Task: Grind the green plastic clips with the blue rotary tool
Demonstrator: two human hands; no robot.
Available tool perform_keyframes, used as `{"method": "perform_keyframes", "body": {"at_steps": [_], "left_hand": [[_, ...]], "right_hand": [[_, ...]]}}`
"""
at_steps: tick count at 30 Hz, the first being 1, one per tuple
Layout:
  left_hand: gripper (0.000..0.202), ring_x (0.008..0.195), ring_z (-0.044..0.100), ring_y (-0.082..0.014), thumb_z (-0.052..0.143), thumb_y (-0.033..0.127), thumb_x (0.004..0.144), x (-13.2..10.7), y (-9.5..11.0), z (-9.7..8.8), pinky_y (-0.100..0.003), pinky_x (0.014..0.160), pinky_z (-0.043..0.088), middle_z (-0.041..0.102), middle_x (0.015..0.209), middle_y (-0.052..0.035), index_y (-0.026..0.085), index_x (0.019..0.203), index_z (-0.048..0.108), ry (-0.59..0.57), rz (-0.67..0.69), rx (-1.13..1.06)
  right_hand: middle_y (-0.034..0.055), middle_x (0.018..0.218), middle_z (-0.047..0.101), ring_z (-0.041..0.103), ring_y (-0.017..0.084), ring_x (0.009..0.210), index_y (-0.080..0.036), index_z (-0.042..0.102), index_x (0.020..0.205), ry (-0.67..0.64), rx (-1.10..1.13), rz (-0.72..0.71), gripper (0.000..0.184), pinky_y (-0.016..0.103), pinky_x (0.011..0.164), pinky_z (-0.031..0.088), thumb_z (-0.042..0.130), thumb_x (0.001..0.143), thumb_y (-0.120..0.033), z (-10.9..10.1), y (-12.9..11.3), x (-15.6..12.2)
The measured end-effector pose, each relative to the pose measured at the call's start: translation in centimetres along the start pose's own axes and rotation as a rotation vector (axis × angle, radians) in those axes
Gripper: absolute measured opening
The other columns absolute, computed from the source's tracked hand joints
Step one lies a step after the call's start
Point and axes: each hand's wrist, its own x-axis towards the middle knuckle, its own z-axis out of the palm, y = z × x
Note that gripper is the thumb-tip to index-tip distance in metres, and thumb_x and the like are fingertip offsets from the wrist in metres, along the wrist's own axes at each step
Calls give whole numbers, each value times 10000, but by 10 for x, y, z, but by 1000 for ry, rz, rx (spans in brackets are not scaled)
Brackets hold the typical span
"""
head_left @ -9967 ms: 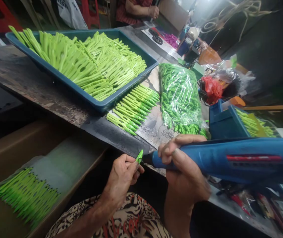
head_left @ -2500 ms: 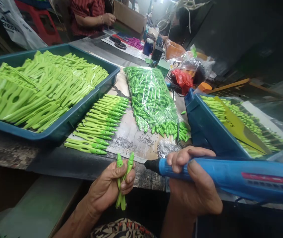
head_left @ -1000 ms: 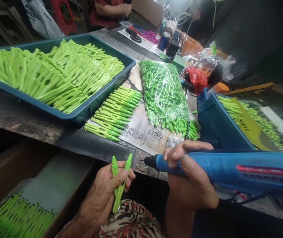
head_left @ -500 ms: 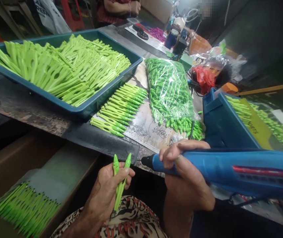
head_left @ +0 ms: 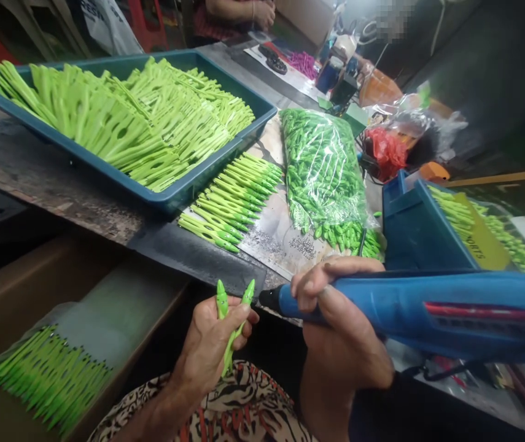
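Observation:
My left hand (head_left: 207, 344) is closed around two slim lime-green plastic pieces with darker green, pointed heads, a left piece (head_left: 221, 301) and a right piece (head_left: 248, 292). Their heads point up and stand apart; the thumb crosses the right one, and the palm hides part of both. My right hand (head_left: 349, 334) grips the front end of a blue electric screwdriver (head_left: 400, 307), which lies nearly level. Its black nose (head_left: 270, 299) points left, close beside the right piece's head. Whether the tip touches the piece, I cannot tell.
Similar pieces fill a blue tray (head_left: 165, 197); a row of pieces (head_left: 234, 199) lies beside it. Small metal parts (head_left: 303, 247) sit near a clear bag (head_left: 322, 166) of green heads. A blue bin (head_left: 428, 239) stands right, an open box (head_left: 151, 319) lower left. Another person's arm (head_left: 234, 9) shows beyond.
The two heads have spread further apart, the right piece now leaning toward the screwdriver's nose. My left hand has shifted slightly right. The whole view has moved a little.

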Motion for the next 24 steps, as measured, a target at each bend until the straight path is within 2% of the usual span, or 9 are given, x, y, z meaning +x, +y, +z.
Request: {"method": "perform_keyframes", "body": {"at_steps": [8, 15, 21, 24], "left_hand": [[250, 472, 447, -68, 690, 304, 658, -1, 0, 1, -189, 413, 278, 589, 586, -30, 93, 683, 560, 5, -2, -16], [243, 467, 432, -62, 686, 300, 658, -1, 0, 2, -190, 419, 269, 583, 582, -23, 96, 681, 558, 9, -3, -7], [222, 478, 449, -69, 675, 291, 671, 0, -1, 2, -187, 428, 283, 594, 586, -33, 96, 677, 570, 33, -30, 26], [220, 477, 442, -67, 671, 295, 672, 0, -1, 1, -184, 428, 285, 579, 567, -28, 92, 653, 587, 35, -22, 55]], "right_hand": [[-39, 580, 540, 463, 92, 455, -181, 527, 790, 39, -35, -10, 166, 259, 480, 399, 578, 633, -167, 7, -2, 1], [-32, 616, 556, 481, 87, 486, -176, 514, 859, -30, -16, 0, 194, 247, 491, 400, 590, 680, -173, 1, 1, 1], [-57, 633, 524, 477, 82, 487, -208, 486, 862, -81, -114, 40, 193, 257, 526, 414, 614, 718, -216, -3, 5, 4], [-66, 613, 498, 453, 76, 451, -208, 485, 818, -5, -137, 29, 194, 256, 499, 405, 634, 695, -228, 4, 7, 4]]}}
